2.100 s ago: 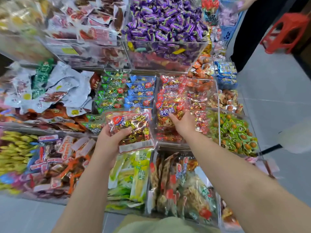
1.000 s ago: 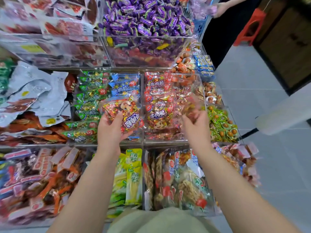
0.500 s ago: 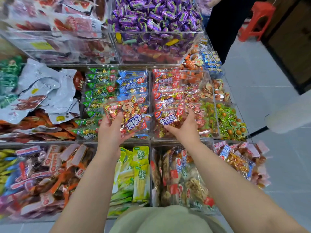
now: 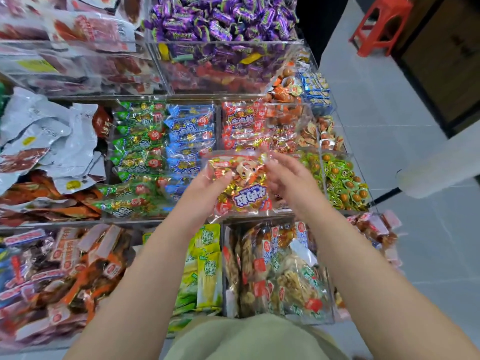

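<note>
My left hand grips a clear snack bag with red and gold wrapped pieces and a purple label, holding it by its left side above the display. My right hand is at the bag's right edge with fingers loosely spread and blurred; whether it holds the bag is unclear. Just behind the bag lies the bin of matching red packs.
Clear acrylic bins fill the tiered stand: purple candies, green packs, blue packs, green-wrapped eggs, yellow-green bamboo packs. A tiled aisle runs right, with a red stool and a white roll.
My left hand has carried the bag rightward to the middle. My right hand has left the red-pack bin and come to the bag's right edge.
</note>
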A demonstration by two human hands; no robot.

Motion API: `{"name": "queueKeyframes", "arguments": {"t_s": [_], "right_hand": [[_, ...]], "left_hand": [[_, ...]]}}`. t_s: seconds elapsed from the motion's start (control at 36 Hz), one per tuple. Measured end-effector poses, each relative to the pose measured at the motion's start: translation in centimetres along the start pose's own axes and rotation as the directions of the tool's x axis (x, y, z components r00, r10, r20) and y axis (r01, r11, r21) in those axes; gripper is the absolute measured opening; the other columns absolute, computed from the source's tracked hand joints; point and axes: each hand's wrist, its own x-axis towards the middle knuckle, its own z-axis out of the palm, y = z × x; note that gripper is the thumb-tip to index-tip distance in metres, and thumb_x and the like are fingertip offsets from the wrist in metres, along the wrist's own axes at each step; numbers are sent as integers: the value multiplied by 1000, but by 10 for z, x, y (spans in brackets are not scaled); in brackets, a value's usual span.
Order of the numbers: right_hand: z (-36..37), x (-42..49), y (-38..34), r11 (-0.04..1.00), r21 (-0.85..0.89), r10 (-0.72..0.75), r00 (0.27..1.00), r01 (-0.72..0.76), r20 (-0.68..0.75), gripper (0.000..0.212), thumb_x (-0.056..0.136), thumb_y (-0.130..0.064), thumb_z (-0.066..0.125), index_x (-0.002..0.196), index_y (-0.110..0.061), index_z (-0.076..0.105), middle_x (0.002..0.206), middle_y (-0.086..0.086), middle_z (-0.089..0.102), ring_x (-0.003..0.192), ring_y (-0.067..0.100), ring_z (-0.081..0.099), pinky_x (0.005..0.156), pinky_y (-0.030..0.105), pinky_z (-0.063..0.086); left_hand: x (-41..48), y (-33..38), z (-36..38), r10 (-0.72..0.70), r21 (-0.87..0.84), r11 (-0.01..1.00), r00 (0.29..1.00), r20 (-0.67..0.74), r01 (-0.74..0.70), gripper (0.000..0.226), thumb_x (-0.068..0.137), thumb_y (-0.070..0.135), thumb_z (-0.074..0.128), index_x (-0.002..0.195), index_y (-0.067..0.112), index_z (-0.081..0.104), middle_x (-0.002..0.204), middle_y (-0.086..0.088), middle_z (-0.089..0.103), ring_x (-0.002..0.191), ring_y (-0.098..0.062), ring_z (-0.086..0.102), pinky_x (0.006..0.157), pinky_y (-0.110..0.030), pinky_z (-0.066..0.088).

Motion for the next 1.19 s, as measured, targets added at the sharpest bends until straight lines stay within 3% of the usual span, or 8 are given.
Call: {"name": "queueKeyframes", "arguments": {"t_s": [0.17, 0.28, 0.39, 0.64, 0.83, 0.92, 1.0, 1.19], "right_hand": [[-21, 6, -28, 985, -175, 13, 999, -5, 41, 74, 65, -45, 78, 130, -43, 44, 121, 0, 61, 97, 16, 62, 72, 35, 52], [-41, 2, -33, 975, 220, -13, 989, -20, 146, 69, 62, -18, 78, 124, -27, 49, 96, -4, 72, 86, 13, 70, 60, 20, 54], [-28, -2, -25, 882, 451, 101, 990, -137, 103, 60, 71, -14, 72, 126, -8, 50, 97, 7, 73, 94, 20, 69, 88, 32, 54], [-26, 23, -27, 860, 450, 278, 960, -239, -21, 49, 85, -20, 67, 129, -9, 47, 84, 1, 75, 73, 16, 72, 65, 32, 59], [-79, 71, -61, 976, -193, 60, 981, -96, -183, 39, 80, -18, 71, 116, -17, 56, 106, 2, 70, 94, 23, 67, 82, 45, 56], [-86, 100, -78, 810, -581, -91, 965, -71, -245, 32, 77, -23, 71, 108, -17, 64, 104, 9, 68, 90, 25, 64, 80, 37, 53], [-82, 128, -91, 448, -888, -173, 963, -108, -205, 46, 77, -27, 71, 119, -11, 59, 114, 12, 62, 102, 30, 58, 77, 30, 44], [-55, 185, -96, 18, -993, -36, 993, 114, 113, 53, 86, -13, 60, 136, -25, 48, 127, 9, 58, 112, 29, 56, 88, 37, 50]], "left_hand": [[20, 18, 33, 0, 159, 987, 999, -40, 7, 29, 90, 44, 60, 111, 24, 63, 111, -4, 71, 102, -27, 67, 90, -53, 53], [35, 27, 45, -26, -304, 952, 984, -176, -29, 13, 97, 21, 54, 89, 10, 54, 81, -6, 72, 67, -20, 72, 51, -35, 58], [41, 24, 56, -33, -429, 903, 995, -91, -9, 8, 94, 6, 56, 99, 11, 56, 85, -8, 75, 76, -21, 73, 66, -31, 59], [47, 11, 50, -123, 219, 969, 992, 14, 118, 11, 88, 25, 69, 91, 18, 61, 76, -2, 71, 58, -9, 68, 52, -20, 53], [70, 17, 9, 355, 838, 545, 914, -195, -33, 38, 80, 53, 68, 104, 24, 62, 103, 7, 62, 97, -13, 56, 82, -30, 45], [87, 13, -4, 315, 957, 270, 929, -194, 108, 73, 82, 65, 56, 135, 15, 48, 145, -8, 43, 140, -30, 29, 112, -48, 30], [96, 4, -8, 215, 954, 209, 941, -260, 216, 103, 80, 78, 43, 152, 10, 16, 161, -12, 12, 148, -33, 0, 119, -49, 8], [105, -7, -12, 198, 981, 93, 962, -187, 172, 88, 80, 83, 22, 152, 35, 10, 162, -10, 6, 149, -31, -4, 116, -53, -4]]}}
